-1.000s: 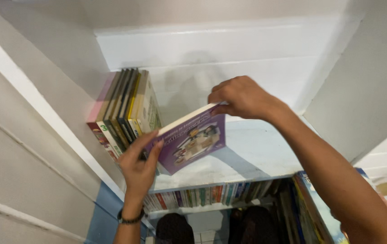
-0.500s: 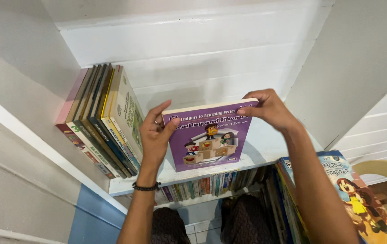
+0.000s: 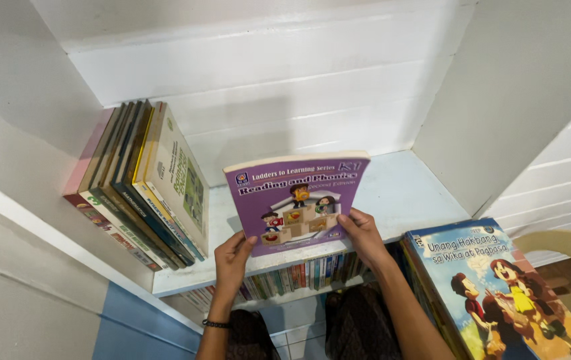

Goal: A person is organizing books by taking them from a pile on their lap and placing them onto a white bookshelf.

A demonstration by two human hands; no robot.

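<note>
2 hands hold 1 purple workbook (image 3: 299,200) upright on the white shelf (image 3: 405,193), its cover facing the camera. The left hand (image 3: 232,257) grips the lower left corner of the book, fingers closed around the edge, and a dark band sits on its wrist. The right hand (image 3: 362,233) grips the lower right corner, with the thumb lying on the cover. The workbook stands near the front edge of the shelf, a little apart from a row of leaning books (image 3: 142,180) that rests against the left wall of the compartment. Between this row and the workbook there is a gap of bare shelf. On the lower shelf, a line of thin book spines (image 3: 299,273) is visible. At the lower right, a blue picture book (image 3: 492,287) lies on top of a stack.
</note>
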